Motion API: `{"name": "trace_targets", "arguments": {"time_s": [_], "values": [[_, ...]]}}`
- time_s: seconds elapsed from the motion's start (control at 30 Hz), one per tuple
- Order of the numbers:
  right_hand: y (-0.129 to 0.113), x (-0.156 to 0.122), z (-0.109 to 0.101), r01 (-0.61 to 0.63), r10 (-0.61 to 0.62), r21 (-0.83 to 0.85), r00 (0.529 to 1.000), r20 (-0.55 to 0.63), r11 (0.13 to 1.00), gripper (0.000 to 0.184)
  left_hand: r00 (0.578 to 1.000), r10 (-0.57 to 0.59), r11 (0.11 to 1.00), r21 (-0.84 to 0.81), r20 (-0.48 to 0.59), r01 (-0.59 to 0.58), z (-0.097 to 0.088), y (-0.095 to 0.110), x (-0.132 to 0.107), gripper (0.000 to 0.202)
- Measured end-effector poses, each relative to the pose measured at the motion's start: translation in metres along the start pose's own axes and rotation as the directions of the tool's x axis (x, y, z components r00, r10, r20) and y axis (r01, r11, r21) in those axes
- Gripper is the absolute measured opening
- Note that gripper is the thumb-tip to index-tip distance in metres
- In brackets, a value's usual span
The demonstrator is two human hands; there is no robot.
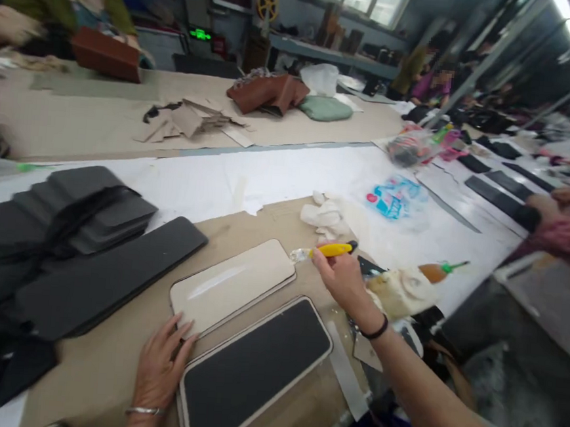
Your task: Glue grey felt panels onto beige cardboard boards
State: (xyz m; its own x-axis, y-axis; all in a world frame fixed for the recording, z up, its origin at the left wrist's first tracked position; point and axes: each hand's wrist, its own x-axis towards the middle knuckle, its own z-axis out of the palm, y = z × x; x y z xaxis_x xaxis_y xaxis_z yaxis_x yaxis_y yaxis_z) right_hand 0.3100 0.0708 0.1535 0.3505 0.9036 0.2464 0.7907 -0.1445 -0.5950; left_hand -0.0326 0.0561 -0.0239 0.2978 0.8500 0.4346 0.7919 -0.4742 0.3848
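My right hand (342, 278) is closed around a yellow-handled tool (329, 250) whose pale tip points at the right end of a beige rounded panel (232, 285). My left hand (159, 365) lies flat with fingers spread on the brown paper, touching the near corner of that beige panel and the left end of a black panel with a beige rim (256, 366). The two panels lie side by side in front of me.
Stacks of black padded pieces (85, 214) and a long black strip (106, 282) lie to the left. White cloth (327, 218), a glue bottle (441, 272) and a printed bag (395, 197) sit to the right. Other people work at tables behind and at right.
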Motion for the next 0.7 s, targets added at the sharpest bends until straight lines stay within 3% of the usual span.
{"name": "trace_targets", "arguments": {"time_s": [0.13, 0.23, 0.33, 0.53, 0.7], "values": [[0.016, -0.026, -0.080, -0.072, 0.065, -0.066, 0.992, -0.105, 0.995, 0.027, 0.999, 0.035, 0.997, 0.072, 0.016, -0.036, -0.002, -0.002, 0.003, 0.042], [0.040, -0.048, -0.109, -0.106, 0.086, -0.183, 0.990, -0.112, 0.978, 0.026, 0.999, 0.006, 0.995, 0.098, 0.041, -0.010, -0.002, -0.001, 0.004, 0.046], [0.068, -0.066, -0.109, -0.108, 0.087, -0.292, 0.993, -0.085, 0.950, 0.026, 0.999, -0.017, 0.993, 0.115, 0.034, 0.013, -0.003, 0.002, 0.005, 0.053], [0.104, -0.080, -0.079, -0.119, 0.119, -0.373, 0.993, -0.023, 0.920, 0.024, 0.995, -0.057, 0.992, 0.114, 0.076, 0.048, -0.011, 0.013, 0.008, 0.056], [0.116, -0.076, -0.068, -0.215, 0.178, -0.391, 0.976, -0.130, 0.895, 0.027, 0.969, -0.086, 0.994, 0.088, 0.232, 0.067, -0.012, 0.006, 0.010, 0.040]]}}
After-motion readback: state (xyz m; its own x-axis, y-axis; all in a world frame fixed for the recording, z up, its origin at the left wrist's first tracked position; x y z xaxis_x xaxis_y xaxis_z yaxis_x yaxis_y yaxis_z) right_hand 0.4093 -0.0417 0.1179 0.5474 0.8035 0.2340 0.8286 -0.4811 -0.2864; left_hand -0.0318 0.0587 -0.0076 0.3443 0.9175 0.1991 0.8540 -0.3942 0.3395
